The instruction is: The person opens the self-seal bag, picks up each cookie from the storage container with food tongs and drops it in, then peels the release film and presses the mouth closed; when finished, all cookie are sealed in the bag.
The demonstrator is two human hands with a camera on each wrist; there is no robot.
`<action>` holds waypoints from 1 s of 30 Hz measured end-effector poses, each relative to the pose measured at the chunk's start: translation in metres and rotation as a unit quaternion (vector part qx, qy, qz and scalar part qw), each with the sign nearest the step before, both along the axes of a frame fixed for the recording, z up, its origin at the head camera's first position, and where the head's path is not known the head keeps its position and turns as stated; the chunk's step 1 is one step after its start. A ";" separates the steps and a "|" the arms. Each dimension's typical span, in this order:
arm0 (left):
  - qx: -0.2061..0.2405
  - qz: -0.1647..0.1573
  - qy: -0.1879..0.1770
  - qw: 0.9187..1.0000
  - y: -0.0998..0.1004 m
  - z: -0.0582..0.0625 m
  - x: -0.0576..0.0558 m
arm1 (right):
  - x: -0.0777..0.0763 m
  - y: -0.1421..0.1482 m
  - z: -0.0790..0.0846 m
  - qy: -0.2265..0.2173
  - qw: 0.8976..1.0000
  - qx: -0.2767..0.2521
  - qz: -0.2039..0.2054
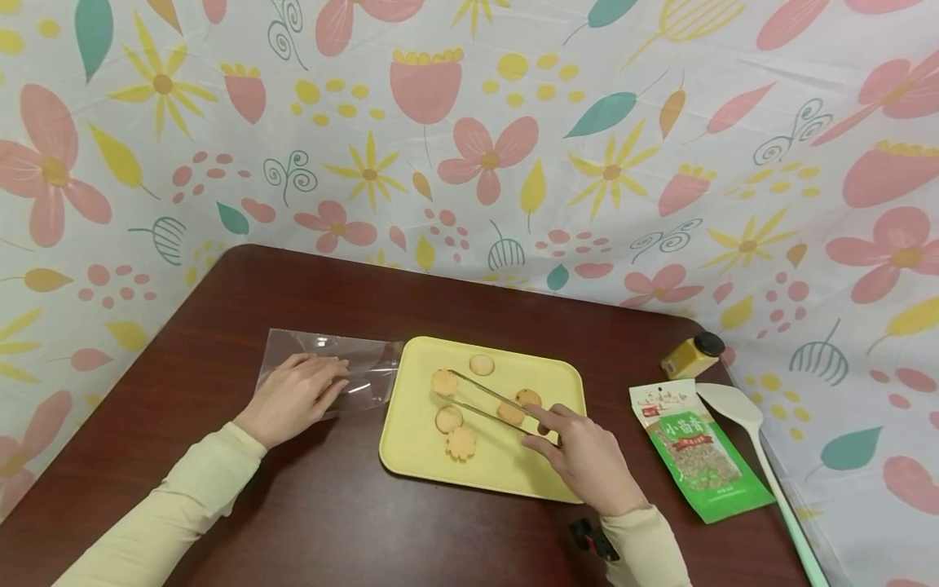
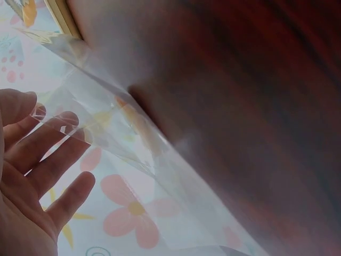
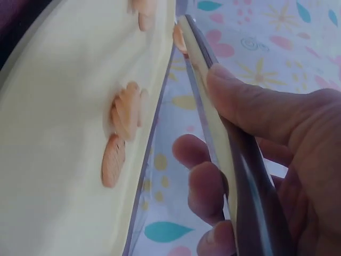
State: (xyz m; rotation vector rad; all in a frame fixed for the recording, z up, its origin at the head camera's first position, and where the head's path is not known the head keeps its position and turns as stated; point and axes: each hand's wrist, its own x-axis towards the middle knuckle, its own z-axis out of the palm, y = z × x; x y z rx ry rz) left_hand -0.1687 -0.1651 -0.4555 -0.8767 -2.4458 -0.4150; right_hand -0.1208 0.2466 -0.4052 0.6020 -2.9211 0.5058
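My left hand [image 1: 297,395] is at the near left part of a clear plastic bag [image 1: 370,377]. In the left wrist view, thumb and forefinger pinch the bag's edge while the other fingers spread behind the film. My right hand [image 1: 587,448] grips metal tongs [image 1: 480,414] reaching left over a yellow tray [image 1: 411,456]. Between the tongs' tips is a round cookie [image 1: 443,381], also visible beyond them in the right wrist view. Several other cookies lie on the tray, including a round one [image 1: 482,364] at the back and a flower-shaped one [image 1: 460,444] near the front.
To the tray's right lies a green and white spice packet [image 1: 700,456]. A pale spatula [image 1: 741,408] is beside it, its handle running toward the table's right edge. Behind them is a yellow jar with a black lid [image 1: 693,356]. A flower-patterned cloth [image 1: 455,163] hangs behind the dark table [image 1: 315,285].
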 end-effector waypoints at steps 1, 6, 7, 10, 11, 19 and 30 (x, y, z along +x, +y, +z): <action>0.000 0.000 0.001 1.000 0.000 0.000 0.000 | -0.001 -0.001 -0.001 0.004 1.000 0.000 0.003; 0.001 0.000 0.003 1.000 0.000 0.000 -0.001 | -0.004 -0.009 -0.001 0.019 1.000 -0.001 0.018; 0.002 -0.001 0.003 1.000 0.000 -0.001 -0.001 | -0.005 -0.011 -0.002 0.020 1.000 -0.001 0.021; 0.003 0.000 0.004 1.000 0.000 -0.001 -0.001 | -0.007 -0.016 -0.002 0.019 0.999 -0.003 0.031; 0.003 0.000 0.004 1.000 0.000 -0.001 -0.001 | -0.008 -0.018 -0.002 0.018 0.999 -0.003 0.034; 0.001 0.003 0.002 1.000 0.000 -0.002 -0.001 | -0.016 -0.035 -0.005 0.022 0.998 -0.001 0.057; 0.006 0.000 0.007 1.000 0.000 -0.003 -0.002 | -0.027 -0.062 -0.009 0.023 0.997 0.017 0.071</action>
